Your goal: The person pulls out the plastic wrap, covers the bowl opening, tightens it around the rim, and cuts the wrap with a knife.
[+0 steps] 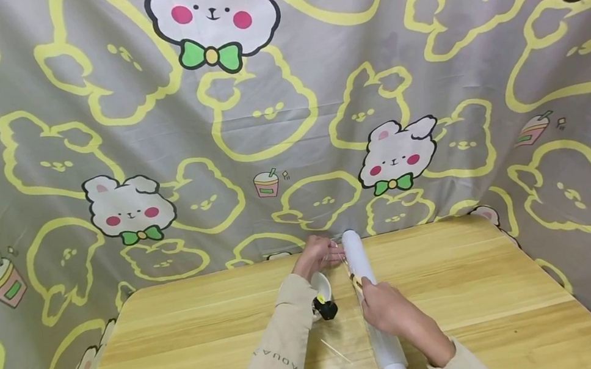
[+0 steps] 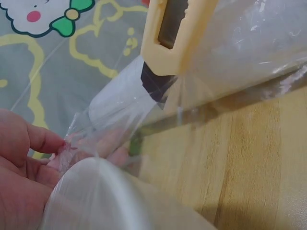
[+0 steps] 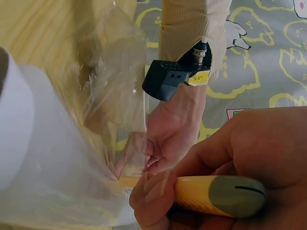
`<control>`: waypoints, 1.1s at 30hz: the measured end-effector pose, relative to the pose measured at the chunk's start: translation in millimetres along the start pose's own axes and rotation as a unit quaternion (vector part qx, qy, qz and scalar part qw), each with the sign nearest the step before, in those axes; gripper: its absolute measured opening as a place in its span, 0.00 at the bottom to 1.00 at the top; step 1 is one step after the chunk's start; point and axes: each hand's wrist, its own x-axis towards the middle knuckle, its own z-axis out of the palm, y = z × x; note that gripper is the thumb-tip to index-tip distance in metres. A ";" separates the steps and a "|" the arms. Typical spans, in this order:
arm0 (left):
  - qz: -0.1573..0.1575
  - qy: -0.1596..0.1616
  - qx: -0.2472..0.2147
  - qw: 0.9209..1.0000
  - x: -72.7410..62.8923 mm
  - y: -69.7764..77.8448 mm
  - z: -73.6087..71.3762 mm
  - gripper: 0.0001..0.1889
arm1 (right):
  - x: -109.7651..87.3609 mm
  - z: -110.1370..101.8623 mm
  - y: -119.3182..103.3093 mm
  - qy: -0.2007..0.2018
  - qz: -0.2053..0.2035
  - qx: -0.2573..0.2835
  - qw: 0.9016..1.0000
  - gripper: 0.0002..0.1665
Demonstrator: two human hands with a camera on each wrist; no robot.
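The yellow utility knife (image 2: 165, 60) is gripped by the right hand (image 1: 387, 308), its blade held at the clear film (image 3: 120, 72) beside the roll (image 1: 388, 345). The film's edge is pinched by the left hand (image 1: 321, 252). The roll is laid on the wooden table (image 1: 479, 285), near a thin stick (image 1: 336, 350).

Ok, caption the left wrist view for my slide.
Left hand pinches clear film stretching from its roll, a yellow utility knife angled tip-down at the film.
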 end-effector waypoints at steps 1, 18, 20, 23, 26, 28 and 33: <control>0.000 0.000 -0.001 1.000 0.2 0.0 -0.1 0.13 | -1.1 0.0 -0.5 -0.001 0.002 0.003 1.000 0.31; 0.002 -0.007 0.017 1.000 0.3 -0.6 -0.2 0.13 | -18.5 3.3 -1.0 -0.001 -0.004 0.023 1.000 0.30; 0.005 -0.006 0.018 1.000 0.6 -1.6 -0.5 0.13 | -19.9 3.9 -0.8 0.000 -0.007 0.021 1.000 0.30; 0.004 -0.005 0.016 1.000 0.6 -2.5 -1.0 0.14 | -22.6 4.1 -0.3 -0.002 -0.009 0.017 1.000 0.29; 0.004 -0.006 0.015 1.000 0.4 -2.7 -1.5 0.14 | -25.5 4.3 0.1 -0.006 -0.008 0.019 1.000 0.29; 0.008 -0.006 0.022 1.000 0.2 -2.6 -1.5 0.13 | -27.7 4.0 0.5 -0.008 -0.007 0.021 1.000 0.29; 0.013 -0.001 0.035 0.999 -0.4 -2.8 -1.3 0.11 | -33.3 3.7 0.9 -0.019 -0.006 0.024 1.000 0.29</control>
